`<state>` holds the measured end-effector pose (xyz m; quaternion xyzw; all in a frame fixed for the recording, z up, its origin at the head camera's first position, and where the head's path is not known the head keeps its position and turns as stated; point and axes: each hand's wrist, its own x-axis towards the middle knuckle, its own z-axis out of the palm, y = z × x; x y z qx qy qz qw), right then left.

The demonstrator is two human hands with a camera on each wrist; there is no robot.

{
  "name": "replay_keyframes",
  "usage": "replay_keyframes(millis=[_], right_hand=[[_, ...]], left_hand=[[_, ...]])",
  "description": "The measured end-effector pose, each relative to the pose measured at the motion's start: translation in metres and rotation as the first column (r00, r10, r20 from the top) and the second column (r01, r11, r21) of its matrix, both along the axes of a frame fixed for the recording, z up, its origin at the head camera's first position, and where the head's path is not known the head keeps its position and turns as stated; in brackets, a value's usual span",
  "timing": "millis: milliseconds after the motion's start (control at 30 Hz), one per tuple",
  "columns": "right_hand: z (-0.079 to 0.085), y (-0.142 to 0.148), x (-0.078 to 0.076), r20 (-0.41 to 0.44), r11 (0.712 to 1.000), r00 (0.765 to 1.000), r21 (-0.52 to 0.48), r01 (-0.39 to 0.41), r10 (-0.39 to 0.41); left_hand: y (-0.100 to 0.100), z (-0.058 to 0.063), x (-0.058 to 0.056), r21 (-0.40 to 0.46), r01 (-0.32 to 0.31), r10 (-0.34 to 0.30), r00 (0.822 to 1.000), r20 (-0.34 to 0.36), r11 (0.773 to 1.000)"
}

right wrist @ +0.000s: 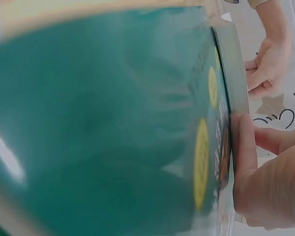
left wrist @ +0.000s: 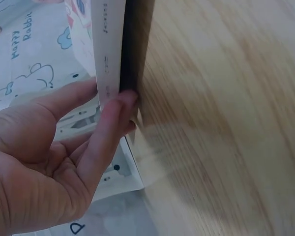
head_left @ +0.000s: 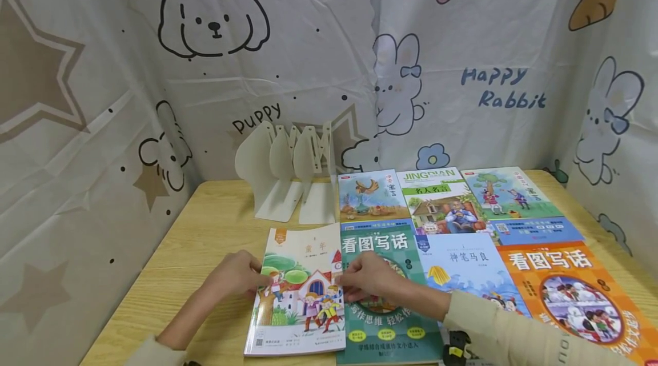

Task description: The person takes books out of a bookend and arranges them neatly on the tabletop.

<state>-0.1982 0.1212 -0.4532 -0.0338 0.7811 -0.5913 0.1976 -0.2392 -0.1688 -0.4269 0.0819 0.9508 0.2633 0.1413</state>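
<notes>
A picture-covered children's storybook (head_left: 300, 303) lies at the front left, its right side beside or over the edge of a green workbook (head_left: 393, 332). On its left edge, my left hand (head_left: 236, 272) grips the spine; in the left wrist view the thumb is at the cover side and fingertips curl beneath the book's spine (left wrist: 108, 49). My right hand (head_left: 370, 274) pinches the opposite edge above the green cover. The right wrist view shows fingers (right wrist: 245, 142) against the storybook's page edges (right wrist: 233, 64), with the green workbook (right wrist: 113, 123) close below.
Several cream bookends (head_left: 288, 183) stand at the back of the wooden table (head_left: 180, 240). To the right, more books lie flat in rows, among them a blue one (head_left: 462, 257) and an orange workbook (head_left: 581, 297). A printed curtain (head_left: 319, 40) hangs behind.
</notes>
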Motion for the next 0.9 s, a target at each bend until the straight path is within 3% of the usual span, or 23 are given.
replay_keyframes(millis=[267, 533, 633, 767, 900], right_hand=[[0.006, 0.004, 0.0, 0.029, 0.999, 0.999, -0.041, -0.026, 0.027], [0.022, 0.013, 0.0, 0.003, 0.993, 1.0, -0.114, -0.01, 0.01], [0.026, 0.019, -0.001, -0.067, 0.995, 0.997, -0.092, -0.03, 0.024], [0.03, 0.029, -0.004, -0.201, 0.998, 0.979, -0.019, -0.053, 0.048], [0.035, 0.045, -0.006, -0.298, 0.998, 0.952, 0.041, -0.054, 0.064]], left_hand=[[-0.002, -0.001, -0.001, -0.048, 0.02, -0.021, 1.0, -0.021, 0.999], [-0.004, 0.002, -0.003, -0.082, 0.024, -0.026, 1.0, -0.018, 0.996], [-0.002, 0.005, -0.004, -0.078, 0.014, -0.017, 0.999, -0.049, 0.997], [0.004, 0.011, -0.008, -0.006, -0.001, 0.0, 0.992, -0.128, 1.0], [0.016, 0.016, -0.011, 0.05, 0.043, -0.031, 0.975, -0.219, 0.998]])
